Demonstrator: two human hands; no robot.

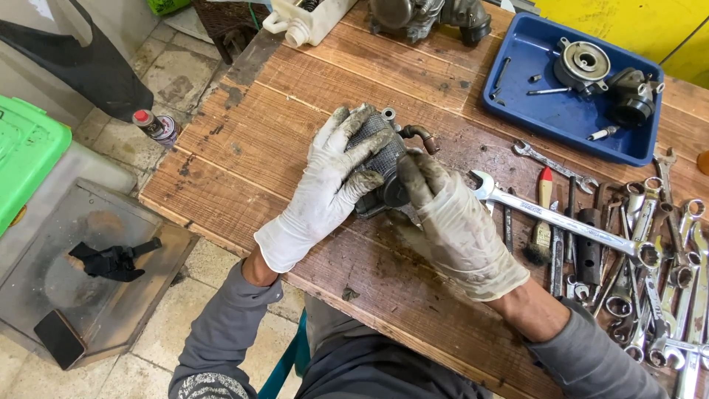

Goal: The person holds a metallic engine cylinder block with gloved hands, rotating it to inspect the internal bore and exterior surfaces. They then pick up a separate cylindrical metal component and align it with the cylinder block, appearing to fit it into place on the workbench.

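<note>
A dark, ribbed metal engine part (pixel 380 159) with a bent rusty pipe stub (pixel 422 137) lies on the wooden workbench (pixel 281 96). My left hand (pixel 329 185), in a dirty white glove, lies over its left side with fingers spread across the ribs. My right hand (pixel 450 222), also gloved and grimy, grips the part's lower right end, the fingertips curled against it. Both hands hold the part down on the bench.
Several wrenches (pixel 650 266) and a red-tipped brush (pixel 543 222) lie at the right. A blue tray (pixel 561 111) with metal parts and bolts sits at the back right. A white jug (pixel 306 18) stands at the back. On the floor left: spray can (pixel 155 125), green bin (pixel 22 155), metal pan (pixel 88 266).
</note>
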